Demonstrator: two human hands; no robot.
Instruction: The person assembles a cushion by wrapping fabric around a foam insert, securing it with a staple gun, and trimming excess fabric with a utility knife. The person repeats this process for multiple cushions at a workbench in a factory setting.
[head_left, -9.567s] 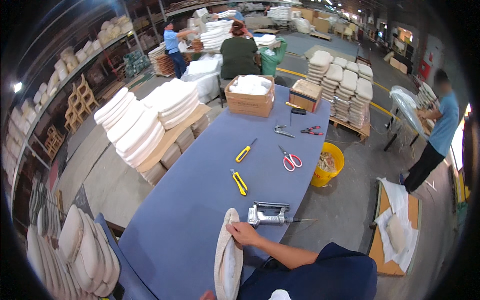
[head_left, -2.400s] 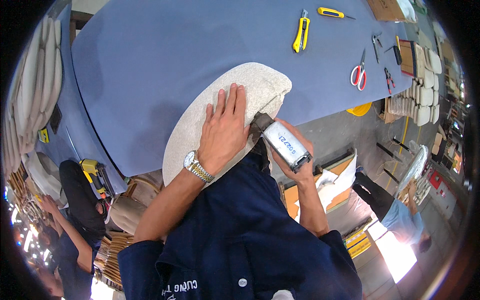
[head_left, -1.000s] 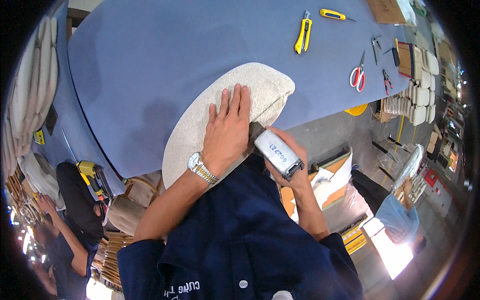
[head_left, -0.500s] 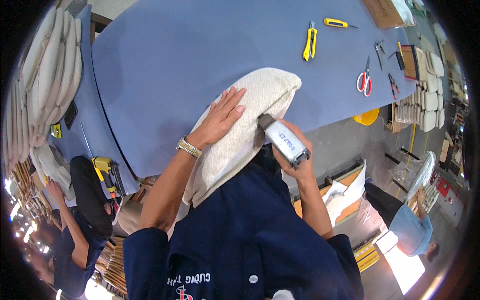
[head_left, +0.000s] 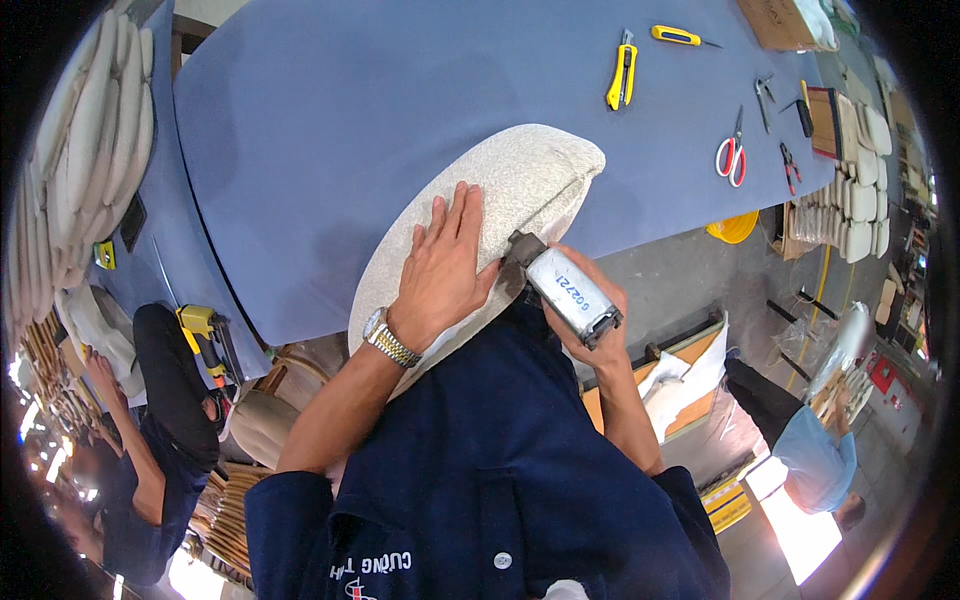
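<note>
Now the left hand lies flat on the pale cushion, fingers straight and a little apart, thumb stretched toward the gun; it presses on the cloth but grasps nothing. Half a second ago that hand sat nearer the far left edge and the cushion tipped up more steeply; since then its broad face has rolled back flatter. The right hand is wrapped around the silver staple gun, though the body of the gun hides most of the fingers, so whether one is on a trigger cannot be told. The gun's dark nose appears to touch the cushion's near side, just beside the left thumb. The cushion is at the near edge of the blue table, close against the shirt front. The flatter palm probably steadies the cushion better for stapling, but puts the thumb near the nose.
</note>
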